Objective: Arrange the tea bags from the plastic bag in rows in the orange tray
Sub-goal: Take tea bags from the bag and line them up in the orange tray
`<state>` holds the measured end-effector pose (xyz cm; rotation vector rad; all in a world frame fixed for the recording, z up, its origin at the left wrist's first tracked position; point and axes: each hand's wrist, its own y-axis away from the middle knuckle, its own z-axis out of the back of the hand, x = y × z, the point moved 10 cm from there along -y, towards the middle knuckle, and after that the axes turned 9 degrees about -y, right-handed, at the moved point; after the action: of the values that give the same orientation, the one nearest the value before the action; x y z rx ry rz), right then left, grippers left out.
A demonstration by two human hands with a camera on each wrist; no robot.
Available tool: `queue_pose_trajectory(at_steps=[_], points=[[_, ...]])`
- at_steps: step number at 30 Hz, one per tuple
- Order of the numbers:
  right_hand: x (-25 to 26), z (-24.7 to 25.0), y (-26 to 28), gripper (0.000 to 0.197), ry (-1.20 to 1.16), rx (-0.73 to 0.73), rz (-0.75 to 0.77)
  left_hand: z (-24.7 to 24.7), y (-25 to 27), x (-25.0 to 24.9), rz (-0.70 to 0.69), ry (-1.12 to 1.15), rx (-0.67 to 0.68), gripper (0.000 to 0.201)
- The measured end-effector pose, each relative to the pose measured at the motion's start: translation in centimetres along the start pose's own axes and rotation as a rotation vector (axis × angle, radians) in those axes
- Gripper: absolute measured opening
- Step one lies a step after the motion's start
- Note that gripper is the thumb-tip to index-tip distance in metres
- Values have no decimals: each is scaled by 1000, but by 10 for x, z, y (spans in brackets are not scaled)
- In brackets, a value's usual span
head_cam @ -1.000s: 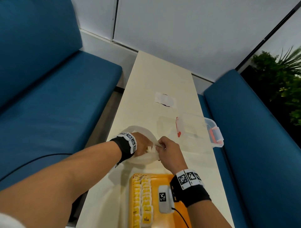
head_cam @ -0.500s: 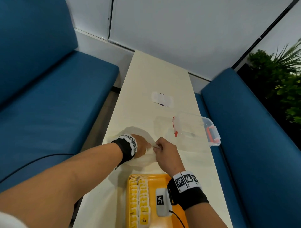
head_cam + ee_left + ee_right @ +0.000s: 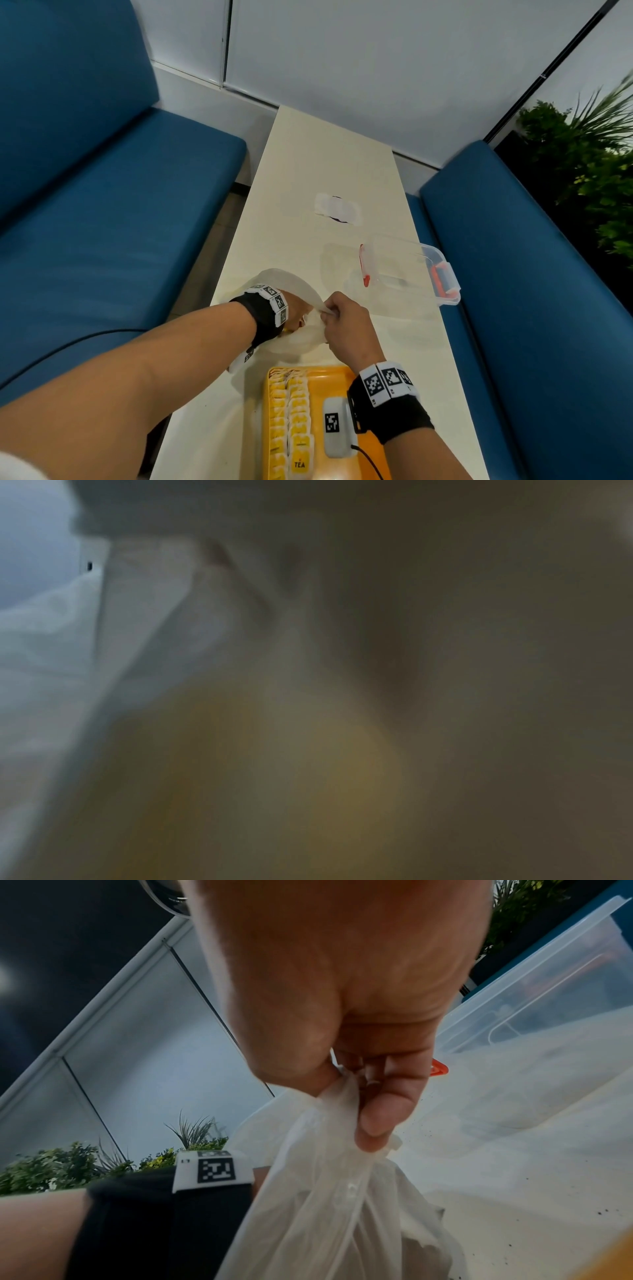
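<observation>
A translucent white plastic bag [image 3: 301, 339] lies on the cream table just beyond the orange tray [image 3: 329, 377]. My right hand [image 3: 337, 315] pinches the bag's rim between thumb and curled fingers [image 3: 380, 1112], holding the mouth up. My left hand [image 3: 296, 313] reaches into the bag's mouth; its fingers are hidden inside. The left wrist view is a blur of white plastic [image 3: 61, 642] and yellowish shapes. Yellow tea bags [image 3: 291, 421] stand in two rows along the tray's left side, one labelled TEA.
A clear plastic box [image 3: 407, 270] with orange latches sits on the table's right side, beyond my hands. A small white packet [image 3: 337, 209] lies farther up the table. Blue benches [image 3: 102, 222] flank the narrow table. A plant [image 3: 589, 171] stands at right.
Both hands stay at the bag. The head view has shifted slightly, and my left hand sits a little deeper in the bag's mouth.
</observation>
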<state>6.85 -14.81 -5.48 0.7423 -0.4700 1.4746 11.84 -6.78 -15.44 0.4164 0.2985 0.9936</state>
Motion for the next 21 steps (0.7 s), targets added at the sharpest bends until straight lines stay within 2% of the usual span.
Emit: queue_pose_trajectory(at_steps=[8,13,15,17,21], points=[[-5,-3,-2,25,-34,-2,-57,-7,-2,4,9,63,-42,16],[-7,-2,-1,21,-63,-17,-79,1,4,5,-11,77,-72,30],[-6,2,-1,19,-88,-36,-87,3,0,3,-59,130,-57,24],[-5,7,0,16,-126,-56,-99,6,-2,9,-18,261,-87,25],[-3,11,1,14,-175,-89,-112,-1,9,22,82,559,-37,24]])
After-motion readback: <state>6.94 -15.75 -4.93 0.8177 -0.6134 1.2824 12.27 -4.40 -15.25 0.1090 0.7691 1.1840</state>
